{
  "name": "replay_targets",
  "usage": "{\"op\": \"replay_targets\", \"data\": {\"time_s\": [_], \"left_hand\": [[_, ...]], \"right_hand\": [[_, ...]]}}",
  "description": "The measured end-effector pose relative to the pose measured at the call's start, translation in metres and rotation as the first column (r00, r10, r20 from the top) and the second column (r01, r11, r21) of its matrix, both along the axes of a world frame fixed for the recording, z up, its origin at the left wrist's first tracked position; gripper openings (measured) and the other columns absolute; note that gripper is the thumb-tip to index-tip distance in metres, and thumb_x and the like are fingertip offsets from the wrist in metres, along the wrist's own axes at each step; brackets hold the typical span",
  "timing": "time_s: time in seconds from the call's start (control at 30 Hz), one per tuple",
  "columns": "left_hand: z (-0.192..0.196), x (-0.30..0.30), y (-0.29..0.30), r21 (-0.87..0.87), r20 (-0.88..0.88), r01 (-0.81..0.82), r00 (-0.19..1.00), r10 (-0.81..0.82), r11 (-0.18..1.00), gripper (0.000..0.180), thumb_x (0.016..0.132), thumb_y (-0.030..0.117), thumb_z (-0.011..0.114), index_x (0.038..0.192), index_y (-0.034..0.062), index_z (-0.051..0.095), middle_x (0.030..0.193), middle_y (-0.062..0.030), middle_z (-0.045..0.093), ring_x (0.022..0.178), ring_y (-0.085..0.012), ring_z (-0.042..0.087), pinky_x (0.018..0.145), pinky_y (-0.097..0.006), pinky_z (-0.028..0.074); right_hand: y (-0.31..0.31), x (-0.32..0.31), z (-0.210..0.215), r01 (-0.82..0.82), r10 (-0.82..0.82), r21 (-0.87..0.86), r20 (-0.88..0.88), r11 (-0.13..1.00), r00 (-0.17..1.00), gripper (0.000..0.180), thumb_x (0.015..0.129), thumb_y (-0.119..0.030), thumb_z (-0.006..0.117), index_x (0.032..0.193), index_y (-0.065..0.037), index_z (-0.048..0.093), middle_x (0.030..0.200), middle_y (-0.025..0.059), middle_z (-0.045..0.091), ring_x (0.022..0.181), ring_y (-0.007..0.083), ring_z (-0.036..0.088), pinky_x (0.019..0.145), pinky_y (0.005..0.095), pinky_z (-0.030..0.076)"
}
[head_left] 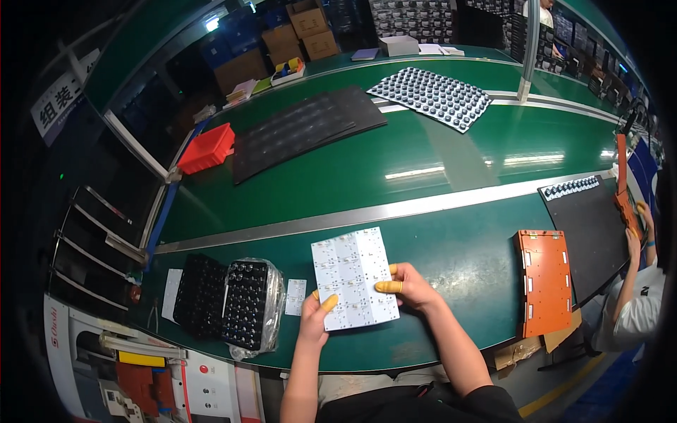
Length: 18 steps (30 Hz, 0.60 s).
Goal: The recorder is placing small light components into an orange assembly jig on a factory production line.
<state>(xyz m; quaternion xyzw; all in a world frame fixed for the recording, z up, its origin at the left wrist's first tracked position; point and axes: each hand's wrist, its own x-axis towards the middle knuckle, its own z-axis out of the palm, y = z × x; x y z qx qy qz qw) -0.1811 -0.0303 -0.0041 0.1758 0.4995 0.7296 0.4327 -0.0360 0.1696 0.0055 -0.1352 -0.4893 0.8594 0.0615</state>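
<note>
Both my hands grip a white circuit board panel [354,271], scored into several sections and dotted with small parts, held tilted above the green bench. My left hand [314,319] pinches its lower left edge, a yellow finger cot on the thumb. On the right edge, my right hand [415,287] holds it between thumb and fingers, also with yellow cots. A small white board [295,297] lies on the bench just left of the panel. Beside that sits a black tray of round black parts [245,304] in clear plastic wrap. The fingers behind the panel are hidden.
An orange fixture [546,282] stands to the right, next to a black mat [589,233]. A co-worker's hands [638,236] hold an orange piece there. Across the metal rail [395,210] lie black sheets [303,130], a red bin [206,149] and a panel of round parts [431,99].
</note>
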Motion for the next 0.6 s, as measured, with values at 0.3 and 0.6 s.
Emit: {"op": "replay_targets", "data": {"time_s": [0.3, 0.6], "left_hand": [[-0.013, 0.002, 0.011, -0.473, -0.777, -0.355, 0.600, -0.192, 0.806, 0.020, 0.083, 0.005, 0.066, 0.097, -0.0096, 0.065, 0.083, -0.0171, 0.072, 0.071, -0.0186, 0.070, 0.062, -0.030, 0.052], [0.012, -0.001, -0.012, -0.330, -0.399, -0.104, 0.916, -0.039, 0.938, 0.022, 0.086, 0.000, 0.065, 0.105, -0.0109, 0.062, 0.093, -0.0099, 0.069, 0.079, -0.0105, 0.065, 0.067, -0.024, 0.052]], "right_hand": [[-0.023, -0.012, 0.000, 0.072, -0.436, 0.832, 0.213, 0.550, 0.874, 0.023, 0.070, -0.013, 0.068, 0.074, 0.009, 0.062, 0.069, 0.0242, 0.063, 0.061, 0.0357, 0.065, 0.059, 0.0412, 0.050], [-0.011, 0.003, 0.022, 0.135, -0.761, 0.955, 0.119, 0.263, 0.637, 0.035, 0.079, -0.026, 0.072, 0.059, 0.000, 0.060, 0.057, 0.0192, 0.058, 0.058, 0.0365, 0.060, 0.054, 0.0394, 0.048]]}}
